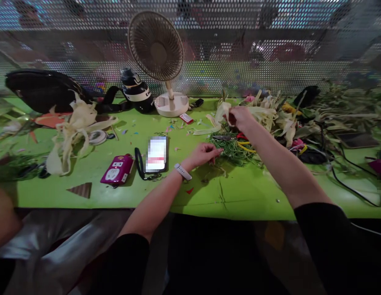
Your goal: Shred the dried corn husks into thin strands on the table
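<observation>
My right hand (242, 118) reaches out over the table, its fingers closed on a pale corn husk (223, 111). Lower and to the left, my left hand (205, 155) has its thumb and fingers pinched together; what they hold, if anything, is too small to make out. Beside that hand spreads a heap of thin green stems (239, 156). Scissors (222, 138) lie on top of the stems, and a yellow handle (246, 146) shows near my right forearm. More pale husks (260, 114) are piled behind my right hand.
A phone (156, 155), a purple power strip (117, 170), a white desk fan (171, 103) and a dark bottle (138, 92) stand or lie leftward. Husks (63, 151) and a black bag (46, 90) are farther left. A black cable (346, 186) runs at right. Someone's arm (4, 217) shows at left.
</observation>
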`<state>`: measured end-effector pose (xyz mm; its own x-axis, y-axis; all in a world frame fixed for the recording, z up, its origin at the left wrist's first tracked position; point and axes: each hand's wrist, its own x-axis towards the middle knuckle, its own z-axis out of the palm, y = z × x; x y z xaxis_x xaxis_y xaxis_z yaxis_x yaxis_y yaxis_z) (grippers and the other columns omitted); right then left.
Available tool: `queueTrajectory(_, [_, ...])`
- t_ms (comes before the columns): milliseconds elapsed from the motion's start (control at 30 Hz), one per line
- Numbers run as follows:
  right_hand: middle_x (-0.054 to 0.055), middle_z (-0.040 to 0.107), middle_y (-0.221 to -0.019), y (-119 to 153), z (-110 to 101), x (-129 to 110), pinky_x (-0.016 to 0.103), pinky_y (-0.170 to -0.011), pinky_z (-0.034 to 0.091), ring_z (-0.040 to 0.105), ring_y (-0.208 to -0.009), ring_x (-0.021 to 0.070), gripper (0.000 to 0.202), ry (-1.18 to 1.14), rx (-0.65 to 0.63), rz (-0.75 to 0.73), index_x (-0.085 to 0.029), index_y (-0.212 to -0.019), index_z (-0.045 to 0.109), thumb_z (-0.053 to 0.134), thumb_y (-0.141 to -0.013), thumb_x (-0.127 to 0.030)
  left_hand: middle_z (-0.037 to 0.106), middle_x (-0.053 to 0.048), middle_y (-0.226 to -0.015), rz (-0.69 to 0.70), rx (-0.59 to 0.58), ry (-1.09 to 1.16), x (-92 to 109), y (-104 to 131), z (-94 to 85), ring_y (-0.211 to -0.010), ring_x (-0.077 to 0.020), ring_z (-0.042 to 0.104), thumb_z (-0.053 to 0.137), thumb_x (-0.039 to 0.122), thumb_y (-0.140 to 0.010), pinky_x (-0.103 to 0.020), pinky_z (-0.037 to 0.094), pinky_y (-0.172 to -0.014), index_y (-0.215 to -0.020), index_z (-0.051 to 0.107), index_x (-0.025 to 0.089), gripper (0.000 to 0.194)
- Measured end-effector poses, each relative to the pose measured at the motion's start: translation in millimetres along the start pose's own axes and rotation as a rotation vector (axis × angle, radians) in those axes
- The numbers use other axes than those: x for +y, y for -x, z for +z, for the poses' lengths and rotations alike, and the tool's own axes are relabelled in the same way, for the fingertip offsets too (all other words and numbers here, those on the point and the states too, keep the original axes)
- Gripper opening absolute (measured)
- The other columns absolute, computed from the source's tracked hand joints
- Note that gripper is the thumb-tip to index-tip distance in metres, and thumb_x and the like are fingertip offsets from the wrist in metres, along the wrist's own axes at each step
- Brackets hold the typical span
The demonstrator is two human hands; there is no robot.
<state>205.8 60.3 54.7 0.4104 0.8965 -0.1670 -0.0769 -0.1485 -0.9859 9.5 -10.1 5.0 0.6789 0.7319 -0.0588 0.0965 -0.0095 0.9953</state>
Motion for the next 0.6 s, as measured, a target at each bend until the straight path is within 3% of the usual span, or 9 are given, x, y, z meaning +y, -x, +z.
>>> queueTrajectory(67, [-0.003, 0.058, -0.052, -15, 11, 1, 0.021, -0.051, 0.047, 0.053, -0.047, 0.0084, 0.008, 0.006, 0.012, -0.005, -0.017, -0.074, 0.057, 0.060, -0.080, -0.015, 0.056, 0.003, -0.046, 0.011, -0.045, -0.022, -2, 1, 2.7, -0.040, -0.0064, 0.047, 0.068, 0.058, -0.073, -0.020, 0.035, -0.043, -0.060, 0.058, 0.015, 0.046])
queueTrajectory(133, [-0.001, 0.062, -0.060, -23, 20, 9, 0.026, -0.060, 0.050, 0.060, -0.057, 0.0122, 0.005, 0.207, -0.008, -0.125, -0.017, -0.081, 0.060, 0.064, -0.079, -0.019, 0.055, 0.003, -0.046, 0.014, -0.043, -0.035, -3, 1, 3.2, -0.040, -0.0059, 0.047, 0.067, 0.056, -0.075, -0.020, 0.034, -0.043, -0.060, 0.056, 0.016, 0.045])
queueTrajectory(267, [0.008, 0.071, -0.085, -20, 27, 29, 0.038, -0.081, 0.049, 0.064, -0.089, 0.0249, 0.018, 1.055, -0.240, -0.542, -0.017, -0.089, 0.070, 0.072, -0.072, -0.024, 0.053, 0.004, -0.045, 0.018, 0.016, -0.035, -3, 1, 1.6, -0.040, -0.0060, 0.046, 0.065, 0.055, -0.078, -0.020, 0.033, -0.043, -0.063, 0.056, 0.016, 0.043])
queueTrajectory(367, [0.013, 0.072, -0.100, -13, 27, 32, 0.044, -0.090, 0.042, 0.060, -0.104, 0.0316, 0.021, 1.476, -0.331, -0.677, -0.017, -0.094, 0.075, 0.070, -0.075, -0.024, 0.054, 0.003, -0.046, 0.038, 0.030, -0.021, -6, -1, 0.1, -0.041, -0.0063, 0.047, 0.065, 0.055, -0.078, -0.020, 0.034, -0.043, -0.064, 0.057, 0.015, 0.043])
queueTrajectory(467, [0.012, 0.072, -0.099, -11, 23, 25, 0.045, -0.093, 0.038, 0.059, -0.106, 0.0310, 0.015, 1.582, -0.351, -0.681, -0.019, -0.090, 0.076, 0.067, -0.079, -0.024, 0.055, 0.003, -0.048, 0.061, 0.081, 0.022, -7, -4, -2.5, -0.042, -0.0055, 0.048, 0.067, 0.053, -0.078, -0.019, 0.035, -0.044, -0.065, 0.059, 0.015, 0.041])
queueTrajectory(600, [0.012, 0.071, -0.104, -10, 16, 15, 0.042, -0.090, 0.038, 0.058, -0.105, 0.0296, 0.022, 1.474, -0.212, -0.691, -0.019, -0.095, 0.075, 0.056, -0.087, -0.026, 0.057, 0.002, -0.049, 0.052, 0.211, 0.140, -6, -8, -6.6, -0.042, -0.0058, 0.049, 0.069, 0.050, -0.077, -0.020, 0.039, -0.046, -0.064, 0.061, 0.014, 0.039])
